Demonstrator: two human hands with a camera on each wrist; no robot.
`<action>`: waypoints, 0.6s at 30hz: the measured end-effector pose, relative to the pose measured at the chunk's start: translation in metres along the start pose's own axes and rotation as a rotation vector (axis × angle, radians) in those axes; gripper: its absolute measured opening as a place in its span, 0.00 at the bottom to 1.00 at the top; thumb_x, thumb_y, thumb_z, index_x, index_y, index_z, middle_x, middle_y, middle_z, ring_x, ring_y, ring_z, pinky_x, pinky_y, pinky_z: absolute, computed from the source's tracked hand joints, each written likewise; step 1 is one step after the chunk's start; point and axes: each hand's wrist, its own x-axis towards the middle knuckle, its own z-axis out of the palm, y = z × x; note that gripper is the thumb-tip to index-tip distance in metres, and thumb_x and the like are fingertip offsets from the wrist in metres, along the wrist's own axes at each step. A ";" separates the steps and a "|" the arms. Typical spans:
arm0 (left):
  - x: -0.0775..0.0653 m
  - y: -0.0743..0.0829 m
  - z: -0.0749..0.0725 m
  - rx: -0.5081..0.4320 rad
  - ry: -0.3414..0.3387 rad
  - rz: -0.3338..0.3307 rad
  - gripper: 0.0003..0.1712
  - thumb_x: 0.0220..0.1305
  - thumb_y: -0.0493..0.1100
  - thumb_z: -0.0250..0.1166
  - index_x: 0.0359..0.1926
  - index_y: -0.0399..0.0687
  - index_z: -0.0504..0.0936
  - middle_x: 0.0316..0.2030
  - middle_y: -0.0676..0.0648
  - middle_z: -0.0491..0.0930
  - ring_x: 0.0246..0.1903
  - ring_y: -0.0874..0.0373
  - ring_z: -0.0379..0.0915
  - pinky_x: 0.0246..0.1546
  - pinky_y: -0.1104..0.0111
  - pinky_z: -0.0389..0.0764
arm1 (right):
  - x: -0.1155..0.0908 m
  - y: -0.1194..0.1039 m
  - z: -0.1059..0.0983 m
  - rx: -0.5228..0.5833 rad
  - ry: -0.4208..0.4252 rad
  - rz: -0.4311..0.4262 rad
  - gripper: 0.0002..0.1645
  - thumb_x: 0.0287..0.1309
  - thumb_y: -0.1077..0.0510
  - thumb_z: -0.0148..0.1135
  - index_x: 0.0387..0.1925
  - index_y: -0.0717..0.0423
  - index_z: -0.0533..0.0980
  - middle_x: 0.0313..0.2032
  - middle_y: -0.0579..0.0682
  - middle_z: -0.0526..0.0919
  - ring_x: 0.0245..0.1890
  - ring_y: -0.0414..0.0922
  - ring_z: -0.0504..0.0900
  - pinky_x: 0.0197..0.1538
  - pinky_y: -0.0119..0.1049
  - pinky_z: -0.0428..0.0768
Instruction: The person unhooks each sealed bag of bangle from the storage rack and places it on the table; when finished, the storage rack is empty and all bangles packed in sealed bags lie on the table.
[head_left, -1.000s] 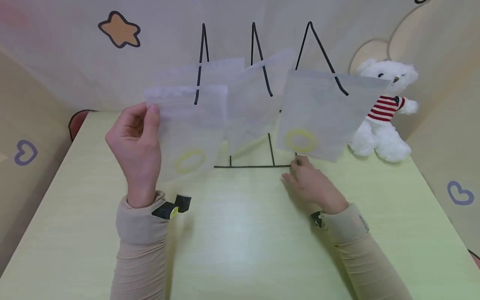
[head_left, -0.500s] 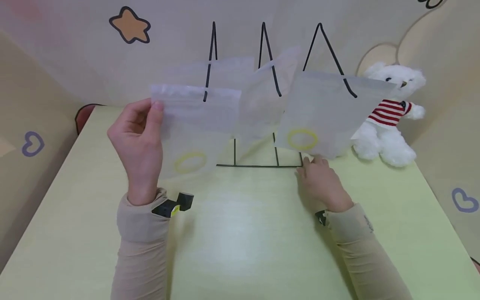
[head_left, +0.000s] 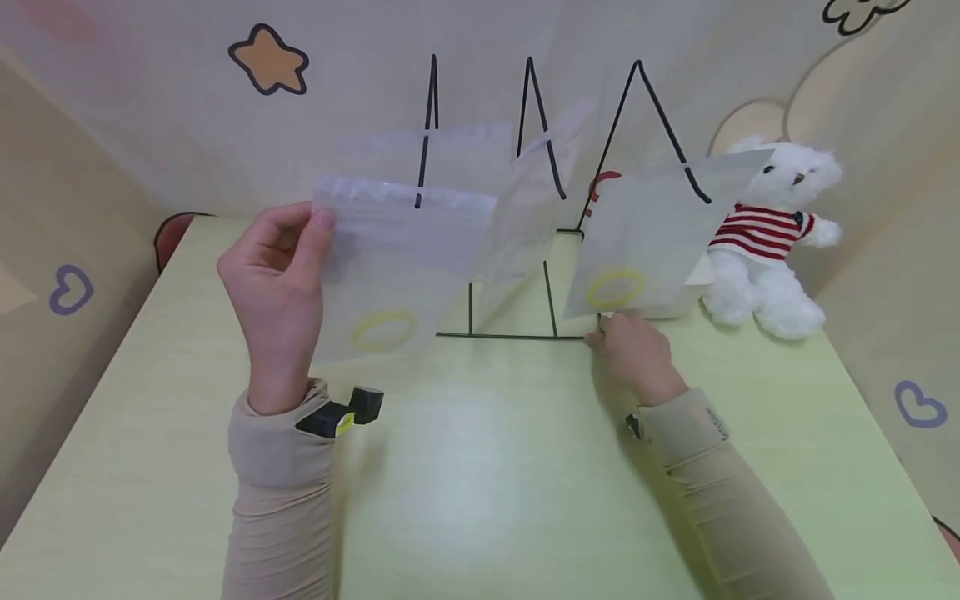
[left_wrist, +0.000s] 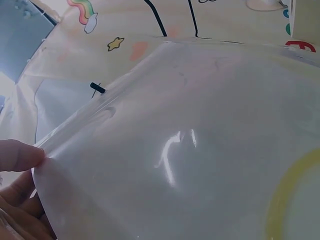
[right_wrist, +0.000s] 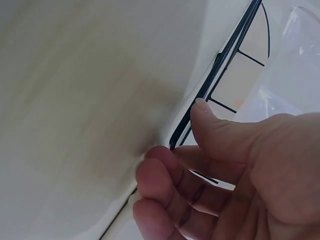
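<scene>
My left hand (head_left: 277, 292) pinches the upper left corner of a translucent zip bag (head_left: 405, 267) between thumb and fingertips. That bag hangs on the left hook of a black wire rack (head_left: 510, 337), and a yellow ring shows low on it. In the left wrist view, the bag (left_wrist: 200, 125) fills most of the frame. My right hand (head_left: 633, 354) grips the front right corner of the rack's base; in the right wrist view, its thumb lies against the black bar (right_wrist: 220, 72) with the fingers curled below. Another bag (head_left: 637, 242) with a yellow ring hangs from the right hook.
More translucent bags hang behind, including a middle bag (head_left: 532, 200) on the centre hook. A white teddy bear (head_left: 765, 242) in a red-striped shirt sits at the right, partly behind the right bag. The pale table (head_left: 465, 492) reaches back to a patterned curtain (head_left: 360, 67).
The right bag has turned and looks narrower, uncovering more of the rack and the bear. The left bag looks wider. My right hand has shifted slightly at the rack's corner; my left keeps its pinch.
</scene>
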 end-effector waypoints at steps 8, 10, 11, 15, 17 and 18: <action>0.000 -0.001 -0.002 0.031 -0.024 0.080 0.08 0.60 0.37 0.69 0.36 0.34 0.87 0.31 0.44 0.85 0.28 0.57 0.78 0.32 0.70 0.76 | 0.002 0.000 0.001 -0.021 -0.016 -0.020 0.16 0.69 0.52 0.55 0.45 0.62 0.76 0.35 0.57 0.75 0.31 0.52 0.74 0.25 0.45 0.73; 0.000 0.000 -0.003 0.030 -0.022 0.085 0.08 0.60 0.37 0.69 0.36 0.34 0.87 0.30 0.45 0.85 0.28 0.57 0.78 0.32 0.71 0.76 | 0.002 0.000 0.001 -0.027 -0.024 -0.024 0.16 0.69 0.51 0.55 0.45 0.61 0.76 0.34 0.56 0.75 0.30 0.51 0.74 0.25 0.44 0.73; 0.000 0.000 -0.003 0.023 -0.018 0.081 0.07 0.60 0.36 0.69 0.36 0.34 0.87 0.30 0.45 0.85 0.27 0.57 0.77 0.32 0.71 0.76 | 0.002 0.000 0.001 -0.033 -0.026 -0.026 0.16 0.69 0.51 0.56 0.44 0.61 0.77 0.33 0.55 0.75 0.30 0.51 0.74 0.24 0.45 0.73; 0.000 0.002 -0.003 -0.010 -0.002 0.061 0.06 0.59 0.34 0.69 0.36 0.34 0.86 0.30 0.47 0.85 0.27 0.57 0.77 0.32 0.72 0.75 | 0.002 0.000 -0.001 -0.053 -0.031 -0.032 0.16 0.69 0.50 0.56 0.43 0.60 0.77 0.31 0.55 0.76 0.29 0.51 0.76 0.24 0.45 0.74; 0.000 0.003 -0.003 -0.034 0.004 0.050 0.05 0.58 0.32 0.69 0.36 0.34 0.86 0.29 0.48 0.85 0.27 0.56 0.76 0.32 0.72 0.74 | 0.002 0.000 -0.001 -0.058 -0.027 -0.030 0.16 0.69 0.50 0.56 0.43 0.59 0.76 0.31 0.55 0.76 0.29 0.51 0.76 0.24 0.45 0.73; 0.000 0.003 -0.003 -0.037 0.005 0.052 0.05 0.58 0.32 0.69 0.36 0.34 0.86 0.29 0.48 0.85 0.27 0.56 0.76 0.32 0.72 0.74 | 0.002 0.000 -0.001 -0.057 -0.025 -0.030 0.16 0.69 0.50 0.56 0.43 0.59 0.76 0.31 0.55 0.76 0.29 0.51 0.76 0.24 0.46 0.73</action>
